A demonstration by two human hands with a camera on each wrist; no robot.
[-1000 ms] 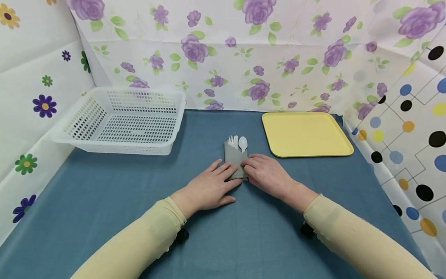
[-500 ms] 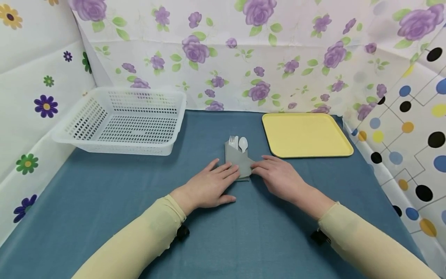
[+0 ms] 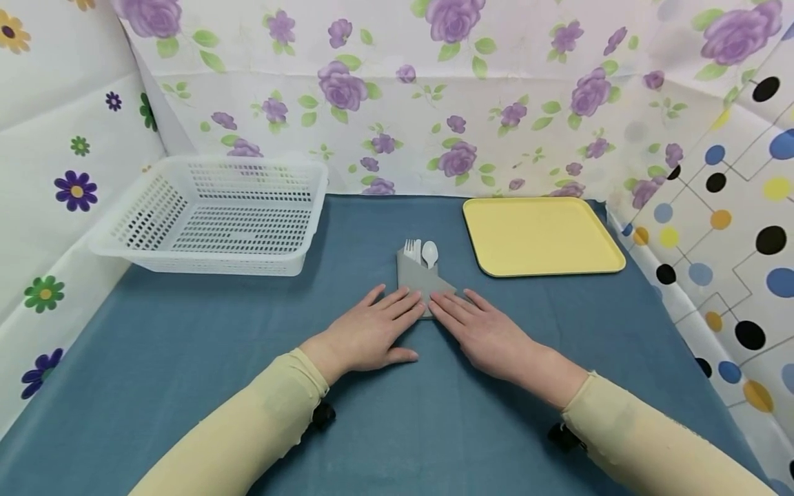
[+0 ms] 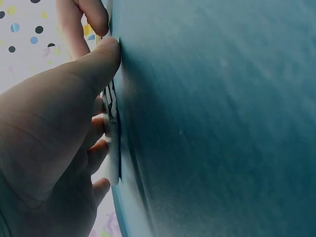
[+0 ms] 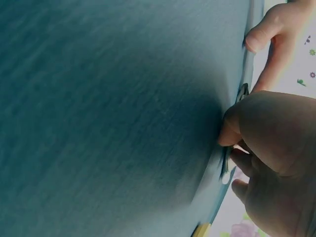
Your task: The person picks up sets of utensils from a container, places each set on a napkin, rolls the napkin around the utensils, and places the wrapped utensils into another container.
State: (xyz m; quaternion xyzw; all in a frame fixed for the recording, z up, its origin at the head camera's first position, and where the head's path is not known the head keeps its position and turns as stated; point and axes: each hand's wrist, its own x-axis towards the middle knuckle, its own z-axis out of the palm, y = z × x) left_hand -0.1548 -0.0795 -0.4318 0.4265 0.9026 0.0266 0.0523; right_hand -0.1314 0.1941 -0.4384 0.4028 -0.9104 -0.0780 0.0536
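Observation:
A folded grey napkin (image 3: 422, 279) lies on the blue cloth in the middle of the table. Out of its far end stick a white fork (image 3: 410, 249), a white spoon (image 3: 430, 253) and, between them, a narrow white handle-like piece, perhaps a knife. My left hand (image 3: 366, 334) rests with spread fingers on the napkin's left side, thumb on the cloth. From the other side my right hand (image 3: 490, 334) lays straight fingers on the napkin's near right part, where a pointed flap sticks out to the right. In the left wrist view the napkin's layered edge (image 4: 112, 113) shows beneath the fingers.
At the back left stands a white perforated basket (image 3: 214, 264). A yellow tray (image 3: 542, 238) lies at the back right. Patterned sheets (image 3: 397, 103) hang behind and along both sides of the blue-covered table (image 3: 434, 427).
My right hand pinched the napkin's right corner and drew it out to the right; now its fingers have straightened and lie on the napkin. The left hand stays in place.

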